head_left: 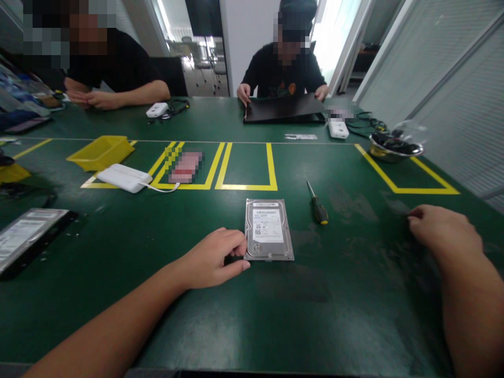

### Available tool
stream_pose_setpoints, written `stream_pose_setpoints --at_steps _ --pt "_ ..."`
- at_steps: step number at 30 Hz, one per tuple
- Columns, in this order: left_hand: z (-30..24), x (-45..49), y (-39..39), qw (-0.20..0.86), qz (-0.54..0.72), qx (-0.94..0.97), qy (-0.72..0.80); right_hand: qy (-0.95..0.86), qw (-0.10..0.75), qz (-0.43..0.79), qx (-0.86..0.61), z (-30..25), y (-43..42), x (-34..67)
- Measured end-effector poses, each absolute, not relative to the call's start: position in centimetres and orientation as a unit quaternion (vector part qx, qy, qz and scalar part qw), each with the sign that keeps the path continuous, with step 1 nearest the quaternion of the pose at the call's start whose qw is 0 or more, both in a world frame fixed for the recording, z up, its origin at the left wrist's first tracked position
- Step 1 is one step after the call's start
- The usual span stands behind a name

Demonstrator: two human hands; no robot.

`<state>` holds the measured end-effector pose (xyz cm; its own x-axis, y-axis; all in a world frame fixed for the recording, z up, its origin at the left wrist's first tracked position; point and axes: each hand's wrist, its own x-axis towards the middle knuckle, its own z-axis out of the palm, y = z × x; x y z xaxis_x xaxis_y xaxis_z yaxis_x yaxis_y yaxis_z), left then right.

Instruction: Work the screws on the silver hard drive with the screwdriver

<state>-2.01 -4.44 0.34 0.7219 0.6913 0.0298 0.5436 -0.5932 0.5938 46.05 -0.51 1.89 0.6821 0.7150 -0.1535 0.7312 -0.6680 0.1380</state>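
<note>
A silver hard drive [269, 249] with a white label lies flat on the green table in front of me. At its lower left corner is my left hand [214, 258], fingers curled against the side edge and the thumb by the front edge. My right hand [444, 228] rests far to the right, its fingers bent inward; whatever is inside them is hidden. Between the drive and that hand lies a screwdriver [319, 210] with a black and yellow handle, its tip pointing away from me.
A second hard drive [27, 231] lies at the left edge. Further back are a white power bank [124, 177] with a cable, a yellow bin [100, 152] and a metal bowl [394, 154] of dark items. Two people sit opposite; one holds a black panel [283, 110].
</note>
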Motion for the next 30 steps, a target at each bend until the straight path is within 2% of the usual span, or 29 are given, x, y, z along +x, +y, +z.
stream_pose_setpoints --at_steps 18,30 --pt "0.3 -2.0 -4.4 0.285 0.129 0.882 0.351 0.366 0.076 -0.01 0.928 2.1 -0.7 46.7" --pt "0.3 -2.0 -4.4 0.279 0.135 0.885 0.348 0.345 0.067 -0.032 0.935 2.1 -0.9 47.0"
